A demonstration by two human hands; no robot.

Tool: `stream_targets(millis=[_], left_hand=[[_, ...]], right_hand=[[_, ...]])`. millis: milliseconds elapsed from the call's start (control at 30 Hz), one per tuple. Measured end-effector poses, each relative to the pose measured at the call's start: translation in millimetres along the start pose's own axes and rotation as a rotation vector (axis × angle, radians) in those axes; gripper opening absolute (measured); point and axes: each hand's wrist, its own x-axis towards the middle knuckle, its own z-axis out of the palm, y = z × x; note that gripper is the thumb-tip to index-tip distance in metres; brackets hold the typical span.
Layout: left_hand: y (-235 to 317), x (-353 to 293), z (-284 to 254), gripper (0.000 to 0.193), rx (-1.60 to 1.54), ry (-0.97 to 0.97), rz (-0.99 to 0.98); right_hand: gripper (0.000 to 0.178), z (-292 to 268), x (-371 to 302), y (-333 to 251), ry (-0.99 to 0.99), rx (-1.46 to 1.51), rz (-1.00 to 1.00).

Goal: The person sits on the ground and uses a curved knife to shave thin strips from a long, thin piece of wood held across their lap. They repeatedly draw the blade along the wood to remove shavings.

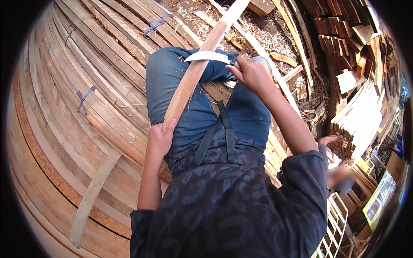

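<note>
I sit with a long, narrow wooden slat (pixel 188 89) slanting up across my left thigh, its far end beyond my knees. My left hand (pixel 160 138) is closed on the slat's near end. Closed round a handle, my right hand (pixel 254 74) holds a knife (pixel 208 56) with a curved, pale blade and a pointed tip. The blade lies crosswise over the slat near my left knee, the tip toward the left. Most of the handle is hidden in my fingers. A frayed splinter edge shows along the slat's right side.
Long planks (pixel 81 56) spread on the left, some tied with blue strips (pixel 85 99). A loose short slat (pixel 92 198) lies across them. Wood shavings (pixel 275 36) cover the ground ahead. Stacked lumber (pixel 350 47) stands at right, with another person's hand (pixel 333 140) near it.
</note>
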Motion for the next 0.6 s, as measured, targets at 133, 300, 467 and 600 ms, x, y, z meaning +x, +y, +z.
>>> stream_targets(millis=[133, 300, 467, 600], left_hand=[[6, 1, -2, 0.061, -0.021, -0.013, 0.002], [2, 1, 1, 0.061, -0.014, 0.007, 0.007], [1, -2, 0, 0.062, 0.005, 0.0, 0.005], [5, -1, 1, 0.062, 0.028, 0.004, -0.006]], right_hand=[[0.045, -9, 20, 54, 0.236, -0.005, 0.182], [0.047, 2, -11, 8, -0.002, 0.041, -0.008], [0.05, -6, 8, 42, 0.142, 0.009, 0.232], [0.049, 3, -1, 45, 0.208, 0.039, 0.362]])
